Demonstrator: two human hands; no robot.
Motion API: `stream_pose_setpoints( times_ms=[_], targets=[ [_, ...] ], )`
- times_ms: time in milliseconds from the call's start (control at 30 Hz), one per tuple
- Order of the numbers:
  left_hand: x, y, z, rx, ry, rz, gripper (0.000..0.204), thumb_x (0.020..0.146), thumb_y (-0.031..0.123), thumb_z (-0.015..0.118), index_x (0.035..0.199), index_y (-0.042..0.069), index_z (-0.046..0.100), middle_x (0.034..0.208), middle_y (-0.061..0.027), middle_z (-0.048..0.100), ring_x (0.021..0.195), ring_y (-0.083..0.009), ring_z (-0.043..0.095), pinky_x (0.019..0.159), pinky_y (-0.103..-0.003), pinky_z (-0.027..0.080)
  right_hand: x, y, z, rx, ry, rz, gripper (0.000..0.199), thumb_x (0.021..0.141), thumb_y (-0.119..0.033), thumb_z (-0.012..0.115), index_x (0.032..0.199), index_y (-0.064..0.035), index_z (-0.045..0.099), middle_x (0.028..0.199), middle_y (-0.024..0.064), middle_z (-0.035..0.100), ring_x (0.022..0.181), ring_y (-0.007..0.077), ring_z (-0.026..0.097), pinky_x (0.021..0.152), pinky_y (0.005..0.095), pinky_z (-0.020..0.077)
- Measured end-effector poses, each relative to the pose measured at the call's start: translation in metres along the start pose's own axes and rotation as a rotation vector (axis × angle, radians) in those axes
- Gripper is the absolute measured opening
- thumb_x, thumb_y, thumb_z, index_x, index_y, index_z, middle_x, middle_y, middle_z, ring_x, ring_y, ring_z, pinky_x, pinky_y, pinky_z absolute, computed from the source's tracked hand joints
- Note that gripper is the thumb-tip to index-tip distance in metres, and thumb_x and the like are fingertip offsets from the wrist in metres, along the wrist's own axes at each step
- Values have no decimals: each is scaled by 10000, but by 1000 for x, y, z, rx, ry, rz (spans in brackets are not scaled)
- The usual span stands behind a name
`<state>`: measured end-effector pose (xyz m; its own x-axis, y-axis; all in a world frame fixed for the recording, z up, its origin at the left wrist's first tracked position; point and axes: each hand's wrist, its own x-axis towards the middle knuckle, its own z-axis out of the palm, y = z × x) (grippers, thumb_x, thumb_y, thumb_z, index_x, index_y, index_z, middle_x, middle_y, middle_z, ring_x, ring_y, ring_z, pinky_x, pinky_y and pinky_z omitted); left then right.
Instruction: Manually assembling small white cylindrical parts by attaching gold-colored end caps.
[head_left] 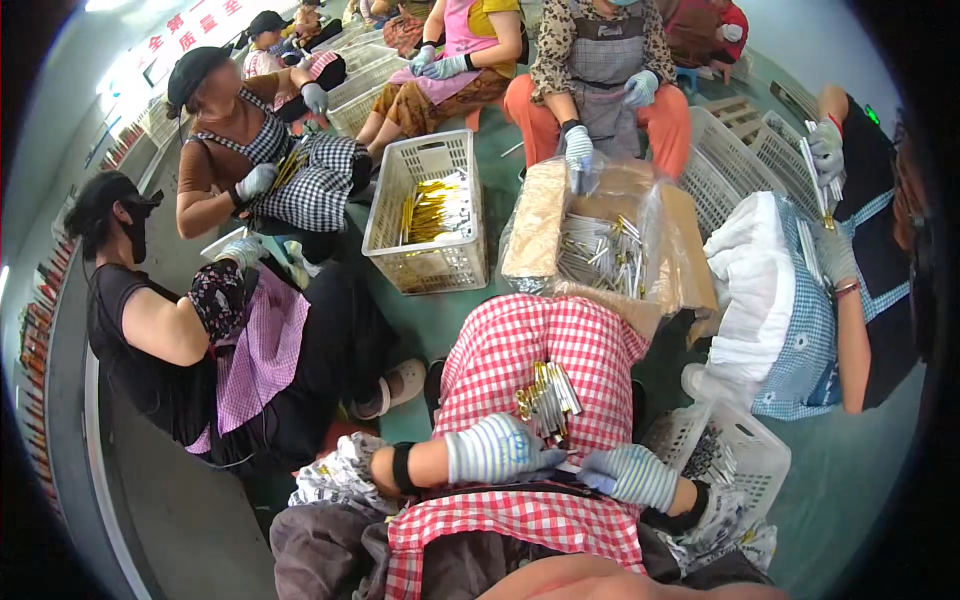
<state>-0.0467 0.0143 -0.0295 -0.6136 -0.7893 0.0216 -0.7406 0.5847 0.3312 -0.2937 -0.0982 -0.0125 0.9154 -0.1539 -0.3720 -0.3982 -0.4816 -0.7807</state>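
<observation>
My left hand (505,450), in a blue-and-white striped glove, reaches across my lap with its fingers pressed together. My right hand (632,474), gloved the same way, is closed close to it. A short pale piece (567,467) shows between the two sets of fingertips; the fingers hide most of it, so its kind is unclear. Just beyond my hands, a small pile of slim silver and gold tubes (548,402) lies on my red-and-white checked apron (490,350).
Ahead stands an open cardboard box (535,215) lined with plastic, holding silver tubes. A white crate (425,262) with gold and silver pieces is left of it. Beside my right arm sits another white crate (765,455) with small metal parts. Several gloved co-workers sit close around.
</observation>
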Motion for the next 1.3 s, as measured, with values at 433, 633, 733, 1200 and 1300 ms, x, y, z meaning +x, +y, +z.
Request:
stream_pose_setpoints(
  times_ms=[433,633,733,1200,1300],
  targets=[
    [22,-21,-65,-322,581,-157,607,860,93,654,1420,48,425,1363,-206,493,1163,-336,591,986,-414,474,27,6,-178,491,817,-101,547,931,-222,541,1438,-72,404,948,51,616,643,85,546,543,233,471],
    [4,-9,9,-29,174,-177,590,872,315,624,1410,134,465,1391,-205,461,1265,-393,473,1065,-508,374,58,-11,-262,540,901,-203,462,984,-234,538,1412,-86,447,901,73,673,584,107,574,521,246,513],
    [-5,-11,34,82,206,-209,569,861,338,623,1382,151,490,1394,-168,473,1275,-349,474,1099,-493,338,86,16,-244,640,869,-134,360,991,-288,536,1280,-74,544,879,66,670,558,102,574,501,262,494],
    [2,-40,22,112,103,-14,297,830,174,602,1117,165,675,1041,-67,613,973,-272,604,895,-404,487,44,64,-203,687,831,-72,564,895,-78,582,1434,-104,416,1138,134,632,820,159,637,686,281,553],
    [0,-32,-2,-228,192,-32,309,840,192,633,1146,158,658,1071,-86,606,979,-307,602,896,-412,484,74,27,-256,630,883,-158,574,910,-72,598,1445,-122,394,1084,140,649,781,177,654,664,323,574]
  ],
)
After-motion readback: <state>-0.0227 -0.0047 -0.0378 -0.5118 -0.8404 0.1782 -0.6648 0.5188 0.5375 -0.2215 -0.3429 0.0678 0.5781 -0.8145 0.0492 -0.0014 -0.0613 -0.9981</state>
